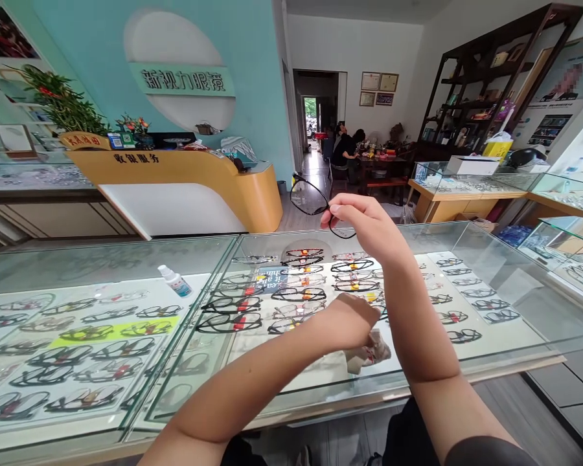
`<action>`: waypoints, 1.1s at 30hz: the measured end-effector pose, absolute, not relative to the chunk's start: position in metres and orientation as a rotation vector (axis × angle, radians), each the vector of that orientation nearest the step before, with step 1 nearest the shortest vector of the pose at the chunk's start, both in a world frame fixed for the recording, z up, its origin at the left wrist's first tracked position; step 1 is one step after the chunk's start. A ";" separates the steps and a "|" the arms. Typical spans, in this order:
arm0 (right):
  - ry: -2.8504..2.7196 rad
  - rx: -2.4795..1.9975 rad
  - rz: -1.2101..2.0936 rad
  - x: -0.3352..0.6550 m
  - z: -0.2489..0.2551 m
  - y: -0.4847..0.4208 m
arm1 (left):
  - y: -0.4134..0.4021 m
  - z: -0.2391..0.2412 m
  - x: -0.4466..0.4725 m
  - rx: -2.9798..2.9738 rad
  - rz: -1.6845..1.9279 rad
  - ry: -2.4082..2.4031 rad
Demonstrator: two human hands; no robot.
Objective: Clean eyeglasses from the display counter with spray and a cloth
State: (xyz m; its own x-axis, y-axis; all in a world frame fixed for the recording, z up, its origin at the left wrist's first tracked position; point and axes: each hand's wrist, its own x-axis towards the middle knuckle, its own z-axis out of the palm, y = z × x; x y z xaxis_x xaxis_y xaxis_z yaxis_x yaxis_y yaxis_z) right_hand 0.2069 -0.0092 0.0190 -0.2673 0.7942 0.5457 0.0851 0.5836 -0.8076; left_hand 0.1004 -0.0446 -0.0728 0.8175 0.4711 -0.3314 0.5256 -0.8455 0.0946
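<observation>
My right hand [364,220] is raised over the glass display counter [214,404], fingers closed on a pair of black-rimmed eyeglasses [291,193]. One lens points away to the left, and part of the frame curves below my fingers. Lower down, my left hand [352,318] is closed above the glass top, with its fingers mostly hidden behind the back of the hand. A crumpled beige patterned cloth [369,355] shows just under it, apparently in its grip. Several rows of eyeglasses [298,294] with small coloured tags lie around and beneath my hands.
A white spray bottle [175,281] is on the counter to the left. Beyond stands a yellow and white cashier desk [257,194]. Farther back, people [347,152] sit at a dark table [383,165]. Another glass case [447,188] stands at the right.
</observation>
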 end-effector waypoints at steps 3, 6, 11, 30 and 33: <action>-1.711 -0.739 0.800 0.207 0.019 -0.009 | -0.043 -0.047 0.072 2.827 -0.209 0.814; -1.692 -0.749 0.792 0.207 0.018 -0.009 | -0.044 -0.029 0.056 2.805 -0.053 0.925; -1.679 -0.764 0.774 0.207 0.018 -0.010 | -0.051 -0.062 0.092 2.795 -0.391 0.931; -1.674 -0.790 0.738 0.207 0.021 -0.013 | -0.061 -0.128 0.136 2.769 -0.527 0.669; -1.653 -0.789 0.723 0.209 0.021 -0.014 | -0.063 -0.129 0.136 2.811 -0.528 0.625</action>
State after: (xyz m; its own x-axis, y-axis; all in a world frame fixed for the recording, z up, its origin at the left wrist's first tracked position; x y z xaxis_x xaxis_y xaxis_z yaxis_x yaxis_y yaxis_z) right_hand 0.2086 -0.0138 0.0212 -0.1654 0.8052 0.5695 0.1286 0.5901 -0.7970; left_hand 0.1365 -0.0631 -0.1294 0.8456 0.3670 -0.3877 0.4435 -0.8871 0.1277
